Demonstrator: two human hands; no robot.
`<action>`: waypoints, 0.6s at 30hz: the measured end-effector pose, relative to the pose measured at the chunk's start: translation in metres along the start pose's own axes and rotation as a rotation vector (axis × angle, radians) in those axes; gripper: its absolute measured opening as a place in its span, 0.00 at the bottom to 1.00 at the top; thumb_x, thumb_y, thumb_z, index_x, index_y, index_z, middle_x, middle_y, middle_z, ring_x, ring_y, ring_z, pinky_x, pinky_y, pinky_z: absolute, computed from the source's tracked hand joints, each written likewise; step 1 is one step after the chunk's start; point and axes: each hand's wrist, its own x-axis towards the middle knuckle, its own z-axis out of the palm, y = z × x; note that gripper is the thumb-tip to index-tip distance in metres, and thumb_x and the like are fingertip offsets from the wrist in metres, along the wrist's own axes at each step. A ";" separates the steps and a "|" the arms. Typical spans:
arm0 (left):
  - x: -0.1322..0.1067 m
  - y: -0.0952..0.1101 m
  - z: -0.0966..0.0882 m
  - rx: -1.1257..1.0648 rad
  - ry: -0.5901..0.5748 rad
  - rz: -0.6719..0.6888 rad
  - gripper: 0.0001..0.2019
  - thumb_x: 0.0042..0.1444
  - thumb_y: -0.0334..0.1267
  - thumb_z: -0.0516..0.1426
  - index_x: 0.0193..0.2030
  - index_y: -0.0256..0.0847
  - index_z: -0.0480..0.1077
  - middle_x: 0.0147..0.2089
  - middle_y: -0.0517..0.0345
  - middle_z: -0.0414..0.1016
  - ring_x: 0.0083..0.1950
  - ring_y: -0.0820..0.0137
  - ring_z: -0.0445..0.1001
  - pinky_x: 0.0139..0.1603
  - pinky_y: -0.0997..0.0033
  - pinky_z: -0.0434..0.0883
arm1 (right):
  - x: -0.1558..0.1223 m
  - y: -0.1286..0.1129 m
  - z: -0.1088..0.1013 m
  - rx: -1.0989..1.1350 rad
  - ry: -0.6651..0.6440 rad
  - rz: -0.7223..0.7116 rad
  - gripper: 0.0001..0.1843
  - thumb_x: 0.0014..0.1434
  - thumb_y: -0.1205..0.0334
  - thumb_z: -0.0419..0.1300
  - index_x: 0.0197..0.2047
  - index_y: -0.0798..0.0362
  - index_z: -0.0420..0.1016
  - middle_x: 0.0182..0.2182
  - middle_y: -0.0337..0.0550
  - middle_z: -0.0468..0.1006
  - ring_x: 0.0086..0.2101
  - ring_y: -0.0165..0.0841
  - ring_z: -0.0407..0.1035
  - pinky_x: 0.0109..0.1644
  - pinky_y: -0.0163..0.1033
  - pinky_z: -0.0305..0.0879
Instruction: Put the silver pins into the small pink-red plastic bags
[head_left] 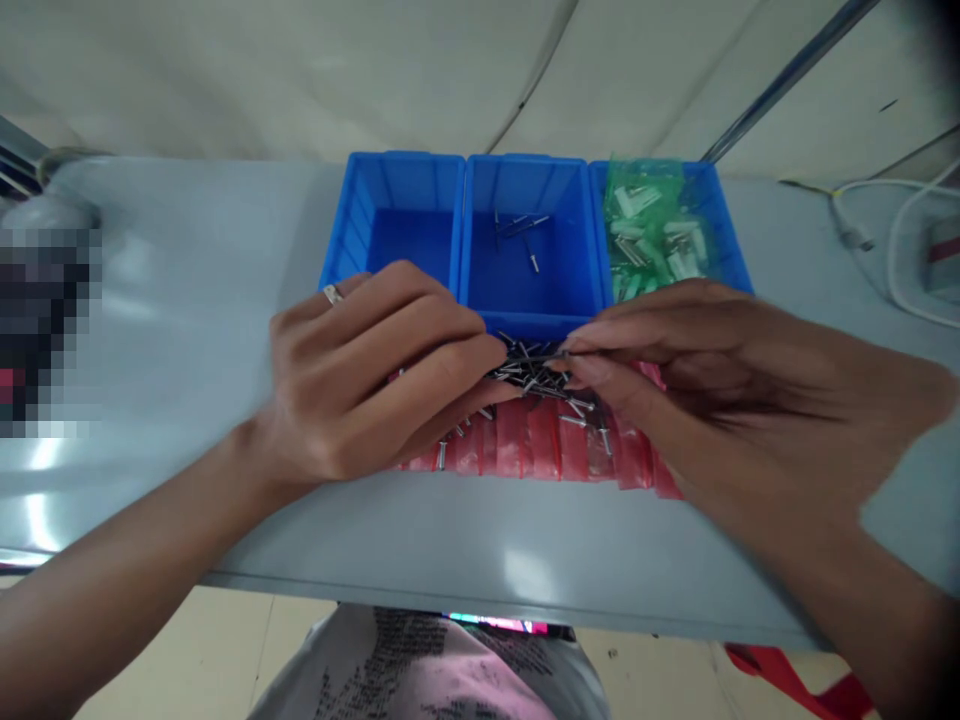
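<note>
Closely, pinching a slim grey metal rivet (538,357) between right hand (739,370) thumb and fingertips; curling left hand (382,370) around its opposite end, hard to tell whether gripping. Working above heaped silver rivets (529,382) on translucent red plastic packets (536,445) at 6 o'clock. Beyond, facing blue rectangular plastic bins: at 11 o'clock (409,185), at 12 with scattered rivets (525,285), at 1 with a translucent green bag (649,240).

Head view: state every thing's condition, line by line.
Right hand: pinching a thin metal pin
Left hand: fingers bent, hold unclear
Loose pins: heaped on the red bags
Left blue bin: open-topped
Middle blue bin: open-topped, some pins inside
Right blue bin: open-topped, green bag inside
Green bag: holding white pieces
</note>
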 end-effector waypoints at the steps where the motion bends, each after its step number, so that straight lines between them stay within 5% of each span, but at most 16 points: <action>1: 0.001 0.002 -0.001 -0.001 -0.005 -0.012 0.15 0.62 0.35 0.70 0.53 0.36 0.77 0.46 0.52 0.85 0.47 0.61 0.84 0.45 0.57 0.84 | 0.000 -0.001 0.001 0.051 -0.006 0.037 0.10 0.64 0.70 0.74 0.46 0.46 0.87 0.40 0.30 0.89 0.39 0.25 0.82 0.43 0.32 0.82; 9: 0.003 0.004 0.003 0.010 0.045 -0.106 0.07 0.64 0.31 0.67 0.46 0.42 0.76 0.41 0.54 0.84 0.40 0.64 0.83 0.39 0.60 0.84 | -0.003 -0.003 0.005 0.244 -0.033 0.214 0.12 0.65 0.68 0.73 0.47 0.41 0.89 0.44 0.33 0.90 0.40 0.31 0.86 0.43 0.37 0.87; 18: 0.001 -0.001 0.008 -0.040 0.037 -0.036 0.10 0.63 0.34 0.69 0.48 0.39 0.76 0.43 0.52 0.85 0.45 0.60 0.85 0.42 0.58 0.82 | -0.005 -0.001 0.005 0.361 -0.043 0.338 0.07 0.63 0.64 0.75 0.44 0.43 0.89 0.37 0.32 0.90 0.33 0.32 0.86 0.37 0.32 0.87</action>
